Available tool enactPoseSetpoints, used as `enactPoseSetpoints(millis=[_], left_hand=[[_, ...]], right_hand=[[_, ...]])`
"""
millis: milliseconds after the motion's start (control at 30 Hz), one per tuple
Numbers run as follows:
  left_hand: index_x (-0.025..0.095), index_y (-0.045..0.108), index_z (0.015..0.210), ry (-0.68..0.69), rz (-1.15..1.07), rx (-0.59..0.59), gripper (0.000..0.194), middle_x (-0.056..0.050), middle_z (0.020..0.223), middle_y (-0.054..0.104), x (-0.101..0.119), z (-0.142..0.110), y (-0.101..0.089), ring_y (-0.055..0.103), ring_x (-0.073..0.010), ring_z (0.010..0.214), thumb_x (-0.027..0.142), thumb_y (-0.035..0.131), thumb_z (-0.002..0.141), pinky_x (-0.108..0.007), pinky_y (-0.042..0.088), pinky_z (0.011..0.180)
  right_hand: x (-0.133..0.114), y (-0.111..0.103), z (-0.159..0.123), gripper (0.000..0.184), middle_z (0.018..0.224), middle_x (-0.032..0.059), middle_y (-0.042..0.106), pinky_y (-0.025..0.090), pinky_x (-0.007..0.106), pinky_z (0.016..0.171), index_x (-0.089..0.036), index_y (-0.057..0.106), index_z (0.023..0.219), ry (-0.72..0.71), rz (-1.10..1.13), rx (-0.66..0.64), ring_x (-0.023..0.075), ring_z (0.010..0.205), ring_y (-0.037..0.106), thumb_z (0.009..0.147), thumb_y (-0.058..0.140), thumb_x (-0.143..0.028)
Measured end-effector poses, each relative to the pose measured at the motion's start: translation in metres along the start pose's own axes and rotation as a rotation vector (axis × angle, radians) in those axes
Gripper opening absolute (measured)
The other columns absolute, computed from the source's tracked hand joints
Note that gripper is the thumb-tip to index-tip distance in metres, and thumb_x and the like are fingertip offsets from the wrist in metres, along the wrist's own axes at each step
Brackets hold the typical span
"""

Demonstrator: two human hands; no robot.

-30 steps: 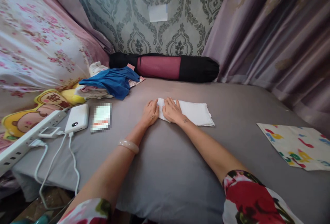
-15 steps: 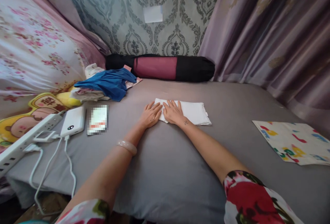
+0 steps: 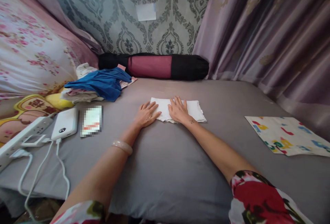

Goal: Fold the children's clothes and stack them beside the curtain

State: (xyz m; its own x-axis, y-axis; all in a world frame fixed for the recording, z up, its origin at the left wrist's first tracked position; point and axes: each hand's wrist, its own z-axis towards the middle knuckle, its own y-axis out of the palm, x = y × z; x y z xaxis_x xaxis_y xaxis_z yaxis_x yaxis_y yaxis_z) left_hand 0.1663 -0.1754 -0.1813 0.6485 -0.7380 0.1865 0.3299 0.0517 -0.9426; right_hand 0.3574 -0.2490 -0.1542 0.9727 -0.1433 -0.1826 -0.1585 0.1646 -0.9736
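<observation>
A folded white cloth [image 3: 195,110] lies flat on a gray sheet [image 3: 167,169], its long side running across, straight ahead of the person. The left hand [image 3: 146,115] rests palm down at its left end, fingers over the edge; the right hand [image 3: 179,110] lies flat across its middle. Both grips are wide, fingers spread and closed around nothing. The cloth looks light, soft and limp, unlikely to break but apt to slip out of its folds if lifted by one layer. The surest hold would probably be both short ends, all layers pinched together, thumbs above and fingers beneath.
</observation>
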Motion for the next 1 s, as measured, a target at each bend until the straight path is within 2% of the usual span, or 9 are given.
enactPoseSetpoints(millis=[333,567,800,1000], left_hand=[[0.025,0.049,0.139,-0.012,0.0,-0.001,0.062,-0.007,0.148,0.045,0.0,-0.001,0.0,0.039,-0.0316,0.134,0.063,0.04,0.09,-0.049,0.028,0.111],[0.025,0.048,0.141,-0.051,0.003,-0.057,0.064,-0.005,0.151,0.041,0.004,-0.001,-0.006,0.035,-0.0297,0.137,0.063,0.038,0.091,-0.046,0.025,0.113],[0.024,0.046,0.141,-0.054,0.003,-0.072,0.065,-0.006,0.151,0.04,0.005,-0.001,-0.007,0.034,-0.0307,0.137,0.064,0.037,0.09,-0.047,0.024,0.113],[0.025,0.046,0.141,-0.043,0.006,-0.074,0.065,-0.005,0.151,0.04,0.004,-0.001,-0.007,0.034,-0.0301,0.138,0.064,0.036,0.091,-0.046,0.024,0.113]], right_hand=[[0.006,0.011,-0.002,0.055,0.156,0.0145,0.027,0.013,0.055,0.114,-0.013,0.033,0.148,0.028,0.003,0.02,0.0287,0.144,0.019,0.099,0.025,-0.037],[0.01,0.003,-0.002,0.058,0.157,0.0148,0.023,0.013,0.053,0.115,-0.011,0.028,0.15,0.043,0.062,-0.042,0.0276,0.145,0.016,0.099,0.023,-0.038],[0.031,-0.007,-0.011,0.059,0.157,0.016,0.023,0.011,0.052,0.116,-0.008,0.028,0.149,0.107,0.021,-0.043,0.0275,0.145,0.016,0.1,0.02,-0.039],[0.042,-0.004,-0.013,0.059,0.155,0.0165,0.028,0.013,0.051,0.116,-0.007,0.031,0.148,0.136,-0.014,-0.04,0.028,0.144,0.021,0.099,0.02,-0.039]])
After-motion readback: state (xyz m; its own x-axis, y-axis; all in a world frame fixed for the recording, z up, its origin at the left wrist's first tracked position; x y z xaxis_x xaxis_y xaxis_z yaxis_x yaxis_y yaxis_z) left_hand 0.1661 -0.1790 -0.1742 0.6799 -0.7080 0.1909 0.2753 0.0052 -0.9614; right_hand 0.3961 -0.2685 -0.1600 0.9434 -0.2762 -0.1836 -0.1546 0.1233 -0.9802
